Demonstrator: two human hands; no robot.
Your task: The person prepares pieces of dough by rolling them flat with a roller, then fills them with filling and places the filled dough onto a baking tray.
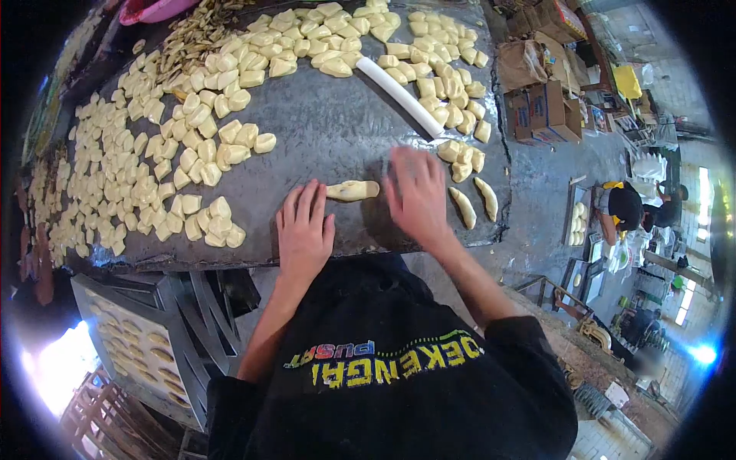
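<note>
**Dough shaping: a few pieces rolled, big pile left**

Head view: a person in a black shirt stands at a metal table [330, 130] and looks down at both hands. The left hand [304, 230] lies flat on the table, fingers spread, palm down, gripping nothing; its fingertips sit just beside the near end of a dough roll [353, 190]. The right hand [418, 192] is also open and flat, blurred, pressed down just beside the other end of the roll; whether it touches the roll, cannot tell. The roll lies on the table between the two hands, long and cylinder-like.

Judged done: two shaped pieces [475, 203] lie right of the right hand, near the table edge, long and tapered. A tray [130, 337] below the table holds more oval pieces.

Judged left: a big spread of dough lumps [153, 153] covers the left and far side of the table, unshaped as far as it shows. A white pin [399, 96] lies among them, untouched. So it looks early on, most of the work ahead.

Far right, another person [625, 207] is by trays on the floor, well apart.
</note>
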